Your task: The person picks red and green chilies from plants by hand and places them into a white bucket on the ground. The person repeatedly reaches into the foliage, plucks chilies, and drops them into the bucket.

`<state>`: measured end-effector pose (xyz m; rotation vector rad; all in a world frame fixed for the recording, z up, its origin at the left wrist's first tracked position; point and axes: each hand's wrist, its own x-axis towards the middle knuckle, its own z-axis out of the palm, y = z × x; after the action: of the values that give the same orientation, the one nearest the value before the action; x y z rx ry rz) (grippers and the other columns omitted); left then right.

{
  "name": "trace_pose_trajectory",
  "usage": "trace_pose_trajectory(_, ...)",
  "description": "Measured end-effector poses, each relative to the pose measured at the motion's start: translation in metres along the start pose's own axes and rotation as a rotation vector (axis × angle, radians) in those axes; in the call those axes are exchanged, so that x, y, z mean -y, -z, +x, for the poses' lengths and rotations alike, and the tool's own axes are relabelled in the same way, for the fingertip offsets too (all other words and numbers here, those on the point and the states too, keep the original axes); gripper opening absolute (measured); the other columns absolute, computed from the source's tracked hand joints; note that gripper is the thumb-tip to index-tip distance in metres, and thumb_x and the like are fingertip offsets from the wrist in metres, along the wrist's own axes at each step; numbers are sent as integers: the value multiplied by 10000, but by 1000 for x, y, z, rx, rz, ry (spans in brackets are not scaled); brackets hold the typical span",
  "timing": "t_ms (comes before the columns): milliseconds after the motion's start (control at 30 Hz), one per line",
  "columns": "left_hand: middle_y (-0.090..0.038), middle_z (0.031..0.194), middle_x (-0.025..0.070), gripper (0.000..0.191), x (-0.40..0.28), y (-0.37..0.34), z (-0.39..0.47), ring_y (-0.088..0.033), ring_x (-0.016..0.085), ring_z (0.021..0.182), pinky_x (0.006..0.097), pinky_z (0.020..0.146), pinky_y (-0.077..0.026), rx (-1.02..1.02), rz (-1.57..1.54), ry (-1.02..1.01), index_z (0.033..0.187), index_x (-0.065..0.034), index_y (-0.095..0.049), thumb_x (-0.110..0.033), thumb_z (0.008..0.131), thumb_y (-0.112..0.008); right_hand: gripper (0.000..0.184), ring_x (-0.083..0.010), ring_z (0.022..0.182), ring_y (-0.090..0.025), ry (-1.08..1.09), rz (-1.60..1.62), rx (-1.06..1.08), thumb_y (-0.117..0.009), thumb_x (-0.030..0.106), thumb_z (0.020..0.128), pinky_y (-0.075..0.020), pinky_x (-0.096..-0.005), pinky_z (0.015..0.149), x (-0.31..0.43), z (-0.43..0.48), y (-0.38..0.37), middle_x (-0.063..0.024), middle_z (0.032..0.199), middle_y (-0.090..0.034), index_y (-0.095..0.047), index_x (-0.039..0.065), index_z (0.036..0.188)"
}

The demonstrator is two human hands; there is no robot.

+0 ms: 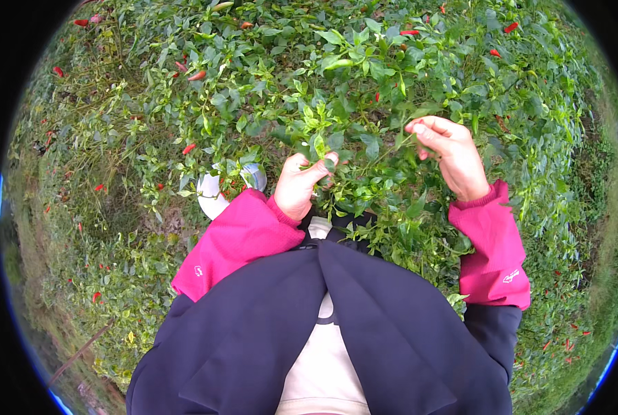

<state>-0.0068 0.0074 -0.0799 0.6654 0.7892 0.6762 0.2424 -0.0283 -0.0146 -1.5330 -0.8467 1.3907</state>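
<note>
Chili pepper plants with green leaves surround both hands. My left hand [302, 182] is closed around a leafy chili stem, its thumb over a leaf. To the right and slightly higher, my right hand [446, 150] pinches with thumb and index finger at a thin green stem; a bit of red shows at the fingertips, too small to name surely. Partly under leaves beside my left sleeve is a white container [211, 196] with red chilies in it. A green chili [339, 64] and a red-orange chili [197, 75] hang above the hands.
Dense chili foliage spreads all round, with red chilies such as one at the upper right [511, 27] and one at the left [188, 149]. A thin stick [83, 350] slants at the lower left. A grassy strip [612, 207] runs along the right rim.
</note>
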Motion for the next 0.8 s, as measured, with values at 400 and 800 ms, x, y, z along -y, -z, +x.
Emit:
trace_pose_trajectory(400, -623, 881, -14, 129, -6, -24, -2, -531, 66, 703, 225, 623, -423, 36, 116, -174, 982, -55, -619, -113, 868, -609, 105, -118, 626, -558, 545, -421, -23, -707, 50, 737, -453, -259, 578, 9, -19, -61, -43, 730, -625, -671, 6, 825)
trace_pose_trajectory(800, -550, 768, 32, 174, -4, -7, -1, -447, 116, 596, 278, 543, -385, -50, -91, 39, 900, -8, -584, -179, 880, -609, 292, -104, 481, -448, -141, -287, -154, -545, 291, 877, -346, -243, 456, 3, -4, 9, 60, 570, -472, -551, 51, 710)
